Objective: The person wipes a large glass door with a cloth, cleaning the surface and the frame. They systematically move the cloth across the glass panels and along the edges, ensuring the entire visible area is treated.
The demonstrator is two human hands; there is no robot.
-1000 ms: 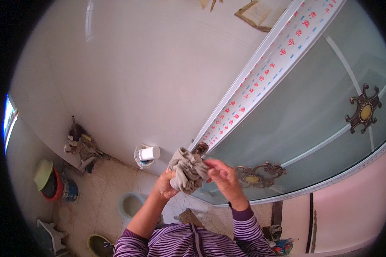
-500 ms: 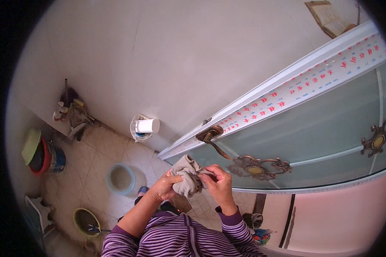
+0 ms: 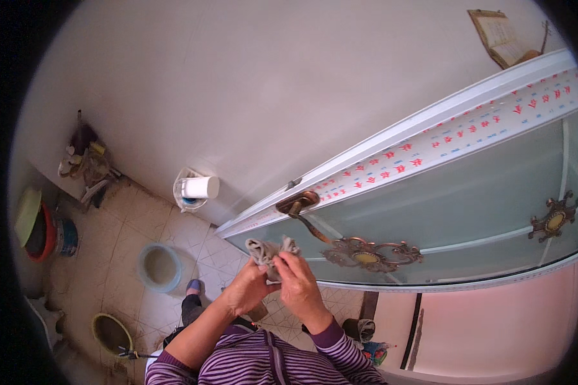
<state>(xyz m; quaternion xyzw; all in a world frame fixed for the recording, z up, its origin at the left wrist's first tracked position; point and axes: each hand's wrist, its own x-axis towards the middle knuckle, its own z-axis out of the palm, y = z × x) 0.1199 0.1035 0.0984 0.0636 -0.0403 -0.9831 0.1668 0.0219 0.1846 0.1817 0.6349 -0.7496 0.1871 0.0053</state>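
Note:
A crumpled grey-beige cloth [image 3: 263, 251] is bunched up between my two hands in front of my chest. My left hand [image 3: 245, 289] is closed round its lower left side. On the right side, my right hand [image 3: 295, 285] pinches the cloth, its fingers close to those of the left. Folds stick out above both hands; the part inside the grip is hidden. Just beyond the cloth stands a frosted glass door [image 3: 430, 212] with a bronze-coloured handle [image 3: 300, 204] and ornate bronze fittings, and neither hand touches it.
A pale blue bucket [image 3: 159, 268] stands on the tiled floor to the left, with a yellow-rimmed basin [image 3: 112, 333] nearer me. Stacked basins [image 3: 31, 221] lean at the far left. A white container [image 3: 198, 187] sits in a holder by the wall. My slippered foot [image 3: 194, 285] shows below.
Both hands have turned and folded the cloth into a tighter bunch, with the right hand now closer to the left. The whole view has shifted slightly, and more of my leg shows.

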